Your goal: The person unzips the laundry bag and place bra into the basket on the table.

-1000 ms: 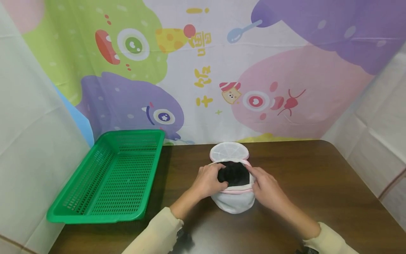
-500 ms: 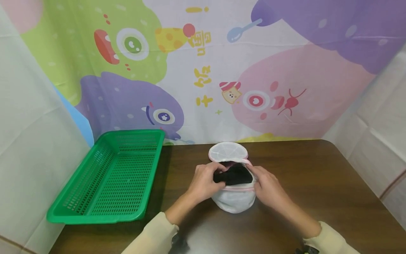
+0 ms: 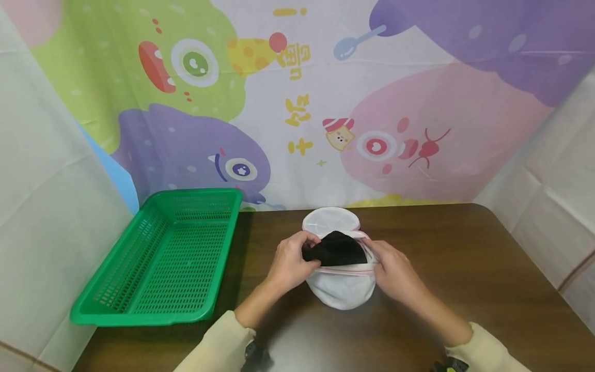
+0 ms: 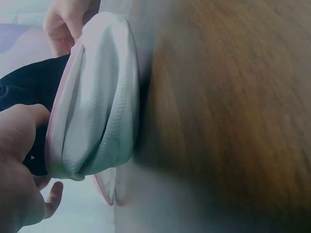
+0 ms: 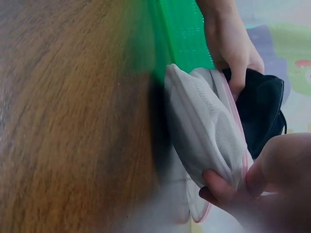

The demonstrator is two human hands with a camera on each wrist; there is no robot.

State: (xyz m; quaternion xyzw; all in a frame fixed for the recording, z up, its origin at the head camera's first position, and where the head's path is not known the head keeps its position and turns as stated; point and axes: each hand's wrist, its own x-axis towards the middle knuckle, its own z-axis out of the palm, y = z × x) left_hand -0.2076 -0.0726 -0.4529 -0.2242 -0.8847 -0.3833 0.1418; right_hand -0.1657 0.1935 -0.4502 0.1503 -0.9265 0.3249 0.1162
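A white mesh bag [image 3: 341, 290] with pink edging stands on the brown table, its round lid [image 3: 331, 220] folded back toward the wall. Black cloth [image 3: 338, 249] rises out of its mouth. My left hand [image 3: 292, 262] pinches the cloth at its left end between thumb and fingers. On the other side, my right hand [image 3: 398, 271] grips the bag's rim. The right wrist view shows the right thumb and fingers [image 5: 221, 187] on the pink edge of the bag [image 5: 206, 121]. In the left wrist view the black cloth [image 4: 34, 82] sticks out past the rim.
A green plastic basket [image 3: 214, 289] with perforated sides stands at the left of the table [image 3: 446, 248]. Behind the table hangs a cloth [image 3: 297, 175] printed with cartoon figures, and pale sheets [image 3: 562, 191] flank both sides.
My left hand has moved left and slightly up, drawing the black cloth partly out of the bag. The right hand has stayed at the rim, and the lid has shifted slightly left.
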